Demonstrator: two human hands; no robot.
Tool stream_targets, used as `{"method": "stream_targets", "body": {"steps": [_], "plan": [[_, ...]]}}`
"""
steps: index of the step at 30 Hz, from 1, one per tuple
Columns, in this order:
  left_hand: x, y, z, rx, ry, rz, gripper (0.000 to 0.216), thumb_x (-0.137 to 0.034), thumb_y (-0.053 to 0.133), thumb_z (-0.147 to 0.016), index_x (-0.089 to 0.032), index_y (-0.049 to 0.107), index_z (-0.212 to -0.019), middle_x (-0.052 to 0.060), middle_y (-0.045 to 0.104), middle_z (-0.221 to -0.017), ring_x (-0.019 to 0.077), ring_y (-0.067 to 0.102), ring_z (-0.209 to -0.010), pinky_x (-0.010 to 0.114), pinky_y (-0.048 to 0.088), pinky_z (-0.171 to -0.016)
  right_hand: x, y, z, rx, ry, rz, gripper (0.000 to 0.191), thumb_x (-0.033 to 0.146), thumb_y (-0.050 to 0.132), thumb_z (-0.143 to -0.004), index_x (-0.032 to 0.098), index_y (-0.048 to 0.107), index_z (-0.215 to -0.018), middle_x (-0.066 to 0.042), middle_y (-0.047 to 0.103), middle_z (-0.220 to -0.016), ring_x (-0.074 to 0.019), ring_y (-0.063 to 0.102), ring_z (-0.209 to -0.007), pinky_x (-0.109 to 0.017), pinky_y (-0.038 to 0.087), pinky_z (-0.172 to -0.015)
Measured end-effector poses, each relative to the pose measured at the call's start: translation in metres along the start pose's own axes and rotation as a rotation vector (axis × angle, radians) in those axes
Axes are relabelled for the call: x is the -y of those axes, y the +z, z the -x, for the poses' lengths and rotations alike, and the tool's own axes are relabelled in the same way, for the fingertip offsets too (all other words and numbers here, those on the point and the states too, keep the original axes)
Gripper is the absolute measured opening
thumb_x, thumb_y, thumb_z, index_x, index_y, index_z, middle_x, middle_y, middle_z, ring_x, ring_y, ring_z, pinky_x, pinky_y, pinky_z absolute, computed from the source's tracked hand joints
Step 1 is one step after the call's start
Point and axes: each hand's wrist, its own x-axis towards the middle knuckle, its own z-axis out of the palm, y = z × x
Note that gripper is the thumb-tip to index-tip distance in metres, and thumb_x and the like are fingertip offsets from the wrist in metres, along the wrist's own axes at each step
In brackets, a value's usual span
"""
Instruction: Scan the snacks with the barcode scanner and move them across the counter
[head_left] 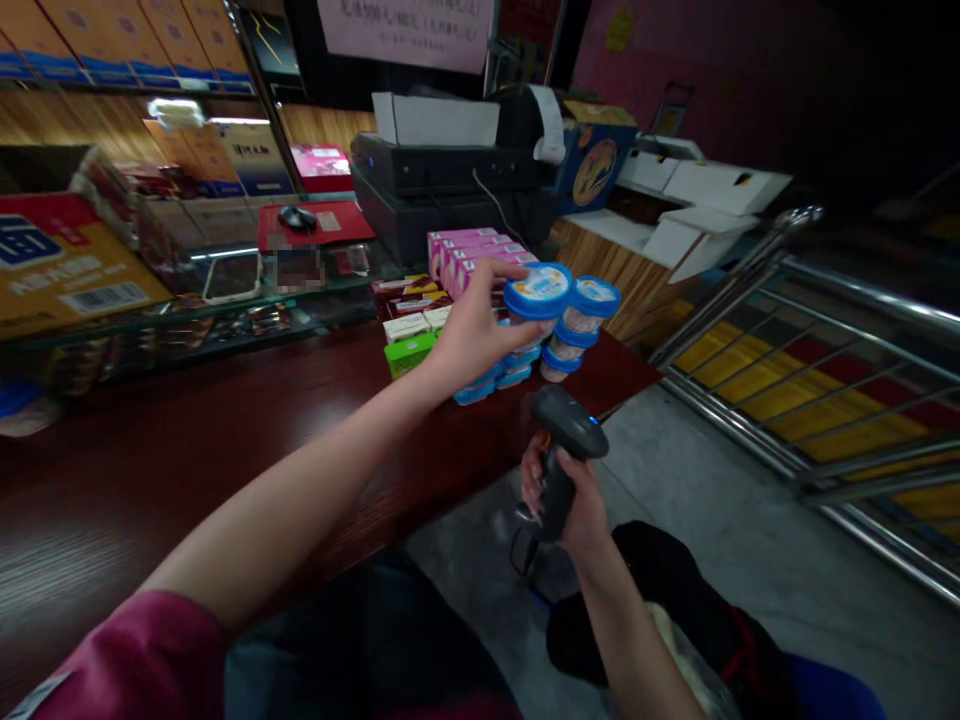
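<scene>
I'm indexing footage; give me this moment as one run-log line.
left hand: gripping blue-lidded tub | right hand: holding handheld scanner | nearby: stacked tubs, pink boxes, green box

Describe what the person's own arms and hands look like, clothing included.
The left arm wears a maroon-pink sleeve ending near the elbow, with a pale marking too cut off to read. The left hand and right hand are gloveless, with no watch or bracelet visible. No sleeve shows on the right forearm.

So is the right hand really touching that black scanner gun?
Touching. The head view shows the right hand wrapped around the handle of the scanner, with no gap between palm and grip.
</scene>
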Motion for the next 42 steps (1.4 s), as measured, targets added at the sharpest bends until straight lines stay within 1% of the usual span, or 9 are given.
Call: {"method": "stream_targets", "body": {"steps": [4, 9, 13, 17, 21, 25, 31, 36, 42], "plan": [[-0.001, 0.034, 0.043, 0.072, -0.089, 0.033, 0.053, -0.032, 0.09, -0.079, -0.026, 0.059, -0.122, 0.008, 0.07, -0.127, 0.0293, 0.071, -0.121, 0.045, 0.064, -0.101, 0.009, -0.025, 0.005, -0.131, -0.06, -0.056, 0.021, 0.045, 0.071, -0.082, 0.028, 0.062, -0.088, 0.001, 0.049, -0.067, -0.0135, 0.042, -0.049, -0.023, 0.037, -0.038], [0.034, 0.067, 0.096, 0.008, -0.279, 0.105, 0.053, -0.028, 0.09, -0.08, -0.027, 0.056, -0.12, 0.008, 0.071, -0.124, 0.0271, 0.074, -0.116, 0.045, 0.063, -0.103, 0.016, -0.047, 0.009, -0.197, -0.083, -0.127, 0.016, 0.042, 0.065, -0.09, 0.026, 0.062, -0.089, 0.002, 0.045, -0.069, -0.0117, 0.04, -0.053, -0.018, 0.039, -0.042], [0.066, 0.088, 0.102, -0.01, -0.334, 0.074, 0.054, -0.022, 0.089, -0.079, -0.025, 0.056, -0.122, 0.009, 0.071, -0.128, 0.0274, 0.074, -0.118, 0.045, 0.061, -0.104, 0.017, -0.05, 0.007, -0.181, -0.07, -0.144, 0.014, 0.04, 0.063, -0.091, 0.026, 0.064, -0.091, 0.002, 0.046, -0.071, -0.0115, 0.04, -0.055, -0.018, 0.04, -0.044], [0.078, 0.099, 0.095, 0.048, -0.307, -0.041, 0.052, -0.02, 0.087, -0.082, -0.025, 0.057, -0.124, 0.009, 0.074, -0.124, 0.0292, 0.075, -0.114, 0.047, 0.062, -0.1, 0.016, -0.049, 0.003, -0.179, -0.054, -0.143, 0.015, 0.041, 0.064, -0.09, 0.026, 0.062, -0.091, 0.002, 0.046, -0.07, -0.0124, 0.04, -0.054, -0.019, 0.04, -0.043], [0.071, 0.096, 0.094, 0.171, -0.184, -0.25, 0.049, -0.016, 0.079, -0.089, -0.024, 0.06, -0.133, 0.014, 0.072, -0.135, 0.0329, 0.071, -0.127, 0.05, 0.059, -0.108, 0.015, -0.049, 0.002, -0.17, -0.067, -0.176, 0.015, 0.04, 0.063, -0.091, 0.025, 0.064, -0.092, 0.002, 0.047, -0.071, -0.0112, 0.04, -0.055, -0.018, 0.04, -0.044], [0.061, 0.083, 0.102, 0.221, 0.001, -0.571, 0.048, -0.014, 0.07, -0.097, -0.028, 0.063, -0.142, 0.016, 0.051, -0.164, 0.0351, 0.055, -0.149, 0.054, 0.054, -0.118, 0.013, -0.055, 0.002, -0.168, -0.068, -0.195, 0.015, 0.038, 0.064, -0.092, 0.024, 0.065, -0.093, 0.002, 0.05, -0.072, -0.0106, 0.043, -0.055, -0.017, 0.042, -0.044], [0.059, 0.08, 0.1, 0.281, 0.342, -0.758, 0.039, -0.012, 0.062, -0.102, -0.015, 0.065, -0.141, 0.011, 0.072, -0.14, 0.0264, 0.063, -0.14, 0.04, 0.058, -0.116, 0.003, -0.067, -0.008, -0.2, -0.147, -0.189, 0.024, 0.044, 0.071, -0.081, 0.022, 0.065, -0.088, 0.003, 0.052, -0.064, -0.0105, 0.041, -0.048, -0.018, 0.039, -0.037], [0.063, 0.098, 0.087, 0.381, 0.398, -0.789, 0.039, -0.018, 0.057, -0.107, -0.018, 0.063, -0.145, 0.009, 0.071, -0.144, 0.0225, 0.06, -0.144, 0.036, 0.057, -0.117, 0.005, -0.065, -0.007, -0.206, -0.152, -0.194, 0.022, 0.042, 0.071, -0.083, 0.022, 0.066, -0.088, 0.003, 0.053, -0.065, -0.0108, 0.044, -0.048, -0.018, 0.04, -0.038], [0.089, 0.116, 0.074, 0.342, 0.412, -0.699, 0.037, -0.016, 0.058, -0.106, -0.017, 0.065, -0.142, 0.009, 0.072, -0.143, 0.0225, 0.059, -0.145, 0.038, 0.055, -0.12, 0.011, -0.055, -0.002, -0.203, -0.136, -0.185, 0.018, 0.039, 0.067, -0.086, 0.021, 0.068, -0.088, 0.003, 0.051, -0.067, -0.011, 0.043, -0.051, -0.019, 0.04, -0.04]]}}
